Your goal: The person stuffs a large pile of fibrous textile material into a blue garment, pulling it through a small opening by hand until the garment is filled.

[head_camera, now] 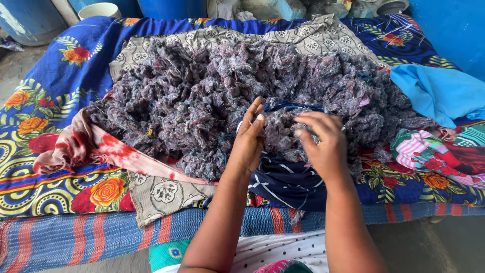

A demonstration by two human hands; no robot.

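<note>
Both hands at the fluff heap's (pixel 227 96) near edge: left hand (pixel 248 144) open-fingered against it, right hand (pixel 323 146) pinching a tuft.

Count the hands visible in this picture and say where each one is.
2. The left hand presses upright against the grey shredded-fibre heap; the right hand rests on the heap over a navy patterned cloth. None seem hidden.

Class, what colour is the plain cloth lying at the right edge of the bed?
Light blue cloth, head view.
</note>
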